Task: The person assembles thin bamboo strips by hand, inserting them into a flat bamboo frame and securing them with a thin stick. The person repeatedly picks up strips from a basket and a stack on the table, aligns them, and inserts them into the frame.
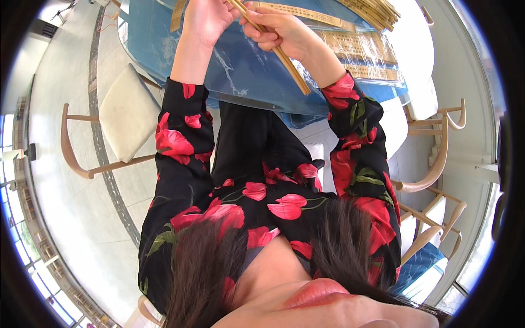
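A pair of light wooden chopsticks (290, 68) slants across the table's near side, its lower end pointing toward me. My right hand (284, 35) is closed around the middle of the pair. At their upper end is my left hand (205, 22), its curled fingers against the sticks and partly cut off by the picture's top edge. Beyond the right hand lies a long brown printed paper strip (306, 15). Flat printed brown sleeves in shiny clear film (358, 49) lie to its right. A bundle of chopsticks (372, 12) rests at the far right.
A blue, glossy-covered table (246, 82) spreads under my hands. Another brown strip (176, 16) stands out left of my left wrist. A cream-seated wooden chair (128, 115) is at the left, and wooden chairs (437, 164) stand at the right.
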Demonstrator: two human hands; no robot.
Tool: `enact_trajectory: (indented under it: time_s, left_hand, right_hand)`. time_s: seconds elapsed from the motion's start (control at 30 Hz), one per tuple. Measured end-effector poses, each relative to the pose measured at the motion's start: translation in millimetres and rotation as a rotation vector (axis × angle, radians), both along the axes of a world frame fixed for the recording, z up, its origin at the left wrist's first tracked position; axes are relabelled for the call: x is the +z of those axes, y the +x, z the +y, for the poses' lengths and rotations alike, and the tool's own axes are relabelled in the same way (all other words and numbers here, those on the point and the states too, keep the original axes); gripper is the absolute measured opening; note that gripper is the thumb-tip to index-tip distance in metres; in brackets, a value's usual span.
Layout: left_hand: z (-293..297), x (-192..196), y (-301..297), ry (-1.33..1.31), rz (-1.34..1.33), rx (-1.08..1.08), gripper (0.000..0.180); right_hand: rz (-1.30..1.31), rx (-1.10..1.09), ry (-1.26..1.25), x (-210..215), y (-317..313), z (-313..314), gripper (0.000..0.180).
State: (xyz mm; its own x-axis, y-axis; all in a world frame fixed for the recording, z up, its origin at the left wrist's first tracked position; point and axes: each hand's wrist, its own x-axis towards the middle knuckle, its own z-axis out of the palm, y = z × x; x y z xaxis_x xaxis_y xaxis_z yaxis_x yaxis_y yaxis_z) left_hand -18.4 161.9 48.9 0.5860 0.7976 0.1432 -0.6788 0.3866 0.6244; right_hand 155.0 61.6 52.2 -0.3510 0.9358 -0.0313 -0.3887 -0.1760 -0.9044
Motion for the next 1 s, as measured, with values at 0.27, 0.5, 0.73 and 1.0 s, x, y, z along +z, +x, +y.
enact_trajectory:
  time_s: [0.27, 0.5, 0.73, 1.0]
  left_hand:
    - [1.1, -25.3, -5.8, 0.086, -0.301, -0.075, 0.046]
    - [-82.2, 20.2, 9.0, 0.015, 0.078, 0.215, 0.045]
    - [-36.0, 21.6, -46.2, 0.075, -0.034, 0.311, 0.039]
    - [-104.4, 20.3, -8.0, 0.029, 0.014, 0.205, 0.046]
  right_hand:
    - [-0.013, -0.016, -0.095, 4.6, -27.6, -40.9, 0.027]
    - [0.035, -0.124, -0.061, -8.7, -48.2, -73.9, 0.028]
    - [-0.239, 0.087, -0.098, -29.9, -36.9, -150.1, 0.032]
    - [-0.109, -0.107, -0.065, -40.1, -59.3, -160.2, 0.025]
